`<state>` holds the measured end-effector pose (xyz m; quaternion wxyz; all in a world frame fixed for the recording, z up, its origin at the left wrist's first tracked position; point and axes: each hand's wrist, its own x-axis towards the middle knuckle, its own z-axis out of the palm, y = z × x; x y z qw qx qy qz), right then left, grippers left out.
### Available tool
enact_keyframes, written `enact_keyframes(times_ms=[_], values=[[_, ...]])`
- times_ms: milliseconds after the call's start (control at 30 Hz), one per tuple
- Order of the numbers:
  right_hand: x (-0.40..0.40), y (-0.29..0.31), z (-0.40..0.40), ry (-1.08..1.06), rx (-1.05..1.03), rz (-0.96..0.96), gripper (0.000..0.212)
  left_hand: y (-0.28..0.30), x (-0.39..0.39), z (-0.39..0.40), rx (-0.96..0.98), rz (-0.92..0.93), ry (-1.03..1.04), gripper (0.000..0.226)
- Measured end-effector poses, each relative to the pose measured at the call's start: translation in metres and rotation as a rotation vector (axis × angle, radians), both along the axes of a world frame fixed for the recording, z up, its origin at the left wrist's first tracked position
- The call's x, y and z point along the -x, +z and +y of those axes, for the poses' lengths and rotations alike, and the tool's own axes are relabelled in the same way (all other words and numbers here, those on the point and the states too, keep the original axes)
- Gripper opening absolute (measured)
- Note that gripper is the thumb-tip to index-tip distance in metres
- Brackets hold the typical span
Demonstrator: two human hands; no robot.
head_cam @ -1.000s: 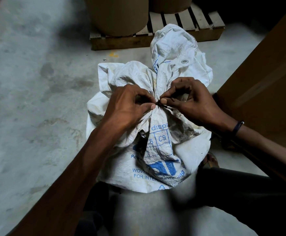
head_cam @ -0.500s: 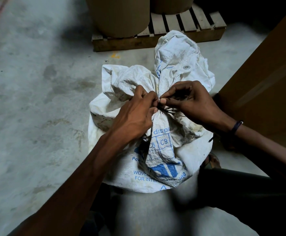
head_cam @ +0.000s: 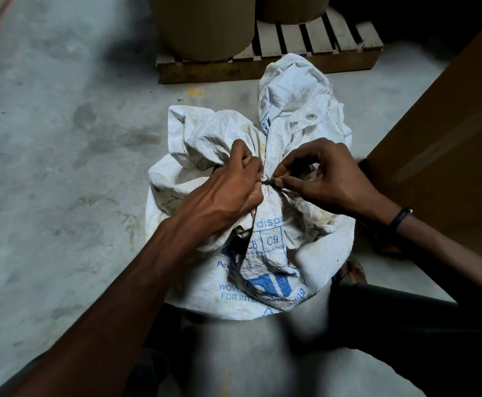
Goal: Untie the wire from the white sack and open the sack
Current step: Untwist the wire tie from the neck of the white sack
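Note:
A white woven sack (head_cam: 294, 110) with blue print stands on the concrete floor in front of me, its top gathered into a tight neck. A thin dark wire (head_cam: 268, 182) binds that neck. My left hand (head_cam: 234, 181) is closed around the bunched cloth just left of the tie. My right hand (head_cam: 323, 173) pinches the short end of the wire between thumb and forefinger on the right side of the neck. The rest of the wire is hidden in the folds and under my fingers.
A wooden pallet (head_cam: 314, 35) with two brown cardboard drums (head_cam: 202, 24) stands just behind the sack. A large brown board (head_cam: 446, 150) leans close on the right. Bare concrete floor (head_cam: 62, 167) spreads to the left. My dark trouser leg (head_cam: 406, 325) lies at lower right.
My left hand has shifted from pinching at the tie to gripping the gathered cloth beside it. My right hand stays at the neck, now pinching the wire end.

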<state>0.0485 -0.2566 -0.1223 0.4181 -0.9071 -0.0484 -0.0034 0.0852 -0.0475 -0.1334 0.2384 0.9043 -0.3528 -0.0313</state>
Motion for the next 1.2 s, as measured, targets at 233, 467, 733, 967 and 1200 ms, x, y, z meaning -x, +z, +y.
enact_keyframes(times_ms=[233,467,733,967,1200], values=[[0.010,0.005,0.009,-0.059,0.164,-0.184,0.027,0.000,0.003,-0.001,0.089,-0.025,0.074,0.026],[0.012,-0.002,0.030,-0.011,0.541,-0.318,0.026,0.001,0.007,0.003,0.117,-0.014,0.091,0.033],[0.005,-0.004,0.016,0.041,0.417,-0.350,0.016,0.009,-0.005,0.015,0.194,0.021,0.112,0.012],[0.004,-0.010,0.019,0.030,0.295,-0.317,0.014,0.013,0.003,0.013,0.111,-0.174,0.075,0.014],[0.001,-0.001,0.016,-0.014,0.160,-0.310,0.013,0.016,0.012,0.006,0.278,-0.094,0.375,0.014]])
